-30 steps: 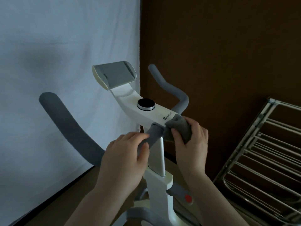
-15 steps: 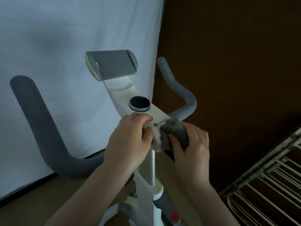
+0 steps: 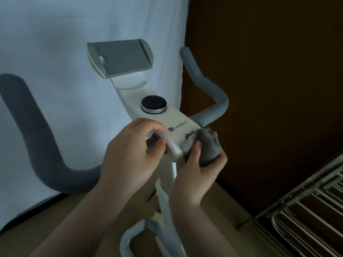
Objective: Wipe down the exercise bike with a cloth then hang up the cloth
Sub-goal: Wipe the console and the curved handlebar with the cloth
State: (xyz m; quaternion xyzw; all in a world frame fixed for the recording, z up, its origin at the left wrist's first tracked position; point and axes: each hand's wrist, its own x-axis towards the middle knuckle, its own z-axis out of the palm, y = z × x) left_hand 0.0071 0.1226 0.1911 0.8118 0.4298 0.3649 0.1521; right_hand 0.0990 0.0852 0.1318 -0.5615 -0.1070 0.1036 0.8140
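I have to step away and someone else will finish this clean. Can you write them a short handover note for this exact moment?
Left hand: grips the near end of the white console of the exercise bike, steadying it.
Right hand: holds the bunched grey cloth, pressed against the console's right edge, beside the logo.
Done: wiping is under way at the console; how much else has been wiped cannot be told from this view.
Left: probably the dial, tablet holder, grey handlebars and frame below, then hang the cloth, likely on the metal drying rack at lower right.
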